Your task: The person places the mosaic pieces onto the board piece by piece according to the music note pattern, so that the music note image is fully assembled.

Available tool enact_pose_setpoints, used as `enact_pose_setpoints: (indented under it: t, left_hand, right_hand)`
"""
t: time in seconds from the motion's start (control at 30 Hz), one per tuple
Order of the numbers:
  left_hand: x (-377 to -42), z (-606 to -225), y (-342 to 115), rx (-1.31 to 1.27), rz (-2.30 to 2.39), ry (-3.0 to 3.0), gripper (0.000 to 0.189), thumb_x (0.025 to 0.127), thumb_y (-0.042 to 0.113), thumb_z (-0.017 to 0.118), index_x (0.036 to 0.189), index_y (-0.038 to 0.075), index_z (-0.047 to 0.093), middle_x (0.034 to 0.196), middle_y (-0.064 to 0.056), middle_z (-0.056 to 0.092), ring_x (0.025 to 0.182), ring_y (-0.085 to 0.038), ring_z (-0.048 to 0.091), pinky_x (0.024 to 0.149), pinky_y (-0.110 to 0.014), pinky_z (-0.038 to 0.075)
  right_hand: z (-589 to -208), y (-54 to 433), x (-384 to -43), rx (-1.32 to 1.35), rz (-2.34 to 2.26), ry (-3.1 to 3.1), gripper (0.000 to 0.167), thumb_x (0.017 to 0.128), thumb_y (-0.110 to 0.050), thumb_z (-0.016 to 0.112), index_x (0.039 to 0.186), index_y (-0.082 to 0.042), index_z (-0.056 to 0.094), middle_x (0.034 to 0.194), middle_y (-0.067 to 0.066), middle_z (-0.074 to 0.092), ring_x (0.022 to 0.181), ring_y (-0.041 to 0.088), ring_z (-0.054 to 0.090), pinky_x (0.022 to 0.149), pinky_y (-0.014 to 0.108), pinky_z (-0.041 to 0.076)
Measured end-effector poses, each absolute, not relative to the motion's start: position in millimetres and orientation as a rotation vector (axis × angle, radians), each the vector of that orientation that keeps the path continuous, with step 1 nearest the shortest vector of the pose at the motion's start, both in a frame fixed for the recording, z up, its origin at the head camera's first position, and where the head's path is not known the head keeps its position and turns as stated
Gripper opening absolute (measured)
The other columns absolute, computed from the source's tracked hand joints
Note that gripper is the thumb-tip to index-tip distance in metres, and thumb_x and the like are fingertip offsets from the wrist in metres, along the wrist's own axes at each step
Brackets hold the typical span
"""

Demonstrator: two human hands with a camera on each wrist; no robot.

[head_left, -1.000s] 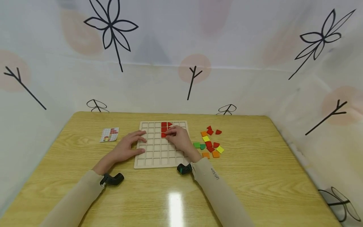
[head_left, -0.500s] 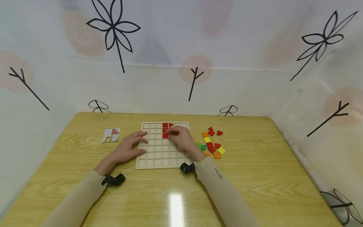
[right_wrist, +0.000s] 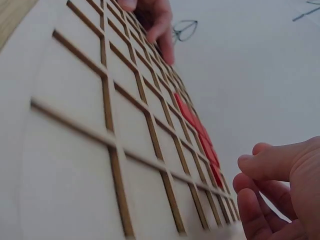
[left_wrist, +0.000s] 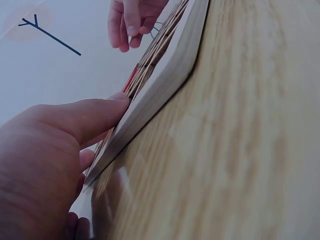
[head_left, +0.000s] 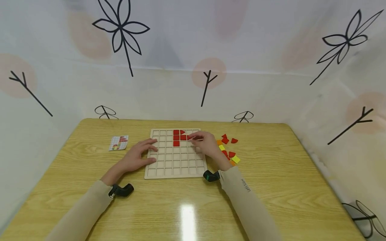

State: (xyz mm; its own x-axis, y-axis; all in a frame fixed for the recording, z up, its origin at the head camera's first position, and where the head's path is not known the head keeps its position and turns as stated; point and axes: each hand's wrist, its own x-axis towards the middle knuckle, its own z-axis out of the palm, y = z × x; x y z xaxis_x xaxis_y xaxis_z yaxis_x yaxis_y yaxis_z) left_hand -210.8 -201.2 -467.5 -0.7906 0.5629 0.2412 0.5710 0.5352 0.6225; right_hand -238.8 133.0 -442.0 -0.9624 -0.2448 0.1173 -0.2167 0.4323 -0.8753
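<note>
The wooden grid board [head_left: 168,164] lies on the table with several red tiles [head_left: 176,137] in its upper cells. A pointed red tile [head_left: 189,137] sits at the right end of the second row, by the fingertips of my right hand [head_left: 208,144]. That hand hovers over the board's right part, its fingers loosely bent; in the right wrist view nothing shows between thumb and fingers. My left hand [head_left: 136,157] rests on the board's left edge with fingers spread. In the left wrist view its thumb [left_wrist: 107,111] lies along the rim.
A small printed card [head_left: 118,143] with a coloured grid picture lies left of the board. Loose tiles lie to the right, such as a red quarter-round tile [head_left: 234,140] and a yellow square tile [head_left: 236,159]; my right forearm hides some of them.
My right hand has shifted right across the board, uncovering a red square tile and the pointed red tile in the second row. The left hand stays on the board's edge.
</note>
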Motion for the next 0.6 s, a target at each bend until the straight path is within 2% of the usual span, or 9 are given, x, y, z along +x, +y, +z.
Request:
enact_pose_setpoints:
  t: [0.33, 0.6]
  left_hand:
    - [-210.8, -466.2, -200.1, -1.005, -1.112, -2.752, 0.032, 0.09, 0.027, 0.076, 0.119, 0.014, 0.069, 0.154, -0.011, 0.041, 0.146, -0.035, 0.028, 0.113, -0.061, 0.022]
    - [-210.1, -467.1, -200.0, -0.999, -1.095, -2.747, 0.031, 0.09, 0.027, 0.076, 0.118, 0.014, 0.069, 0.154, -0.011, 0.042, 0.145, -0.036, 0.029, 0.112, -0.062, 0.023]
  right_hand:
    - [-434.9, 203.2, -236.8, -0.343, -1.562, 2.785, 0.026, 0.095, -0.002, 0.066, 0.121, 0.001, 0.069, 0.119, 0.018, 0.067, 0.107, 0.033, 0.063, 0.089, 0.046, 0.054]
    - [-435.4, 251.7, -230.6, -0.144, -1.495, 2.772, 0.029, 0.098, -0.01, 0.063, 0.125, -0.001, 0.067, 0.121, 0.017, 0.065, 0.109, 0.031, 0.06, 0.091, 0.042, 0.051]
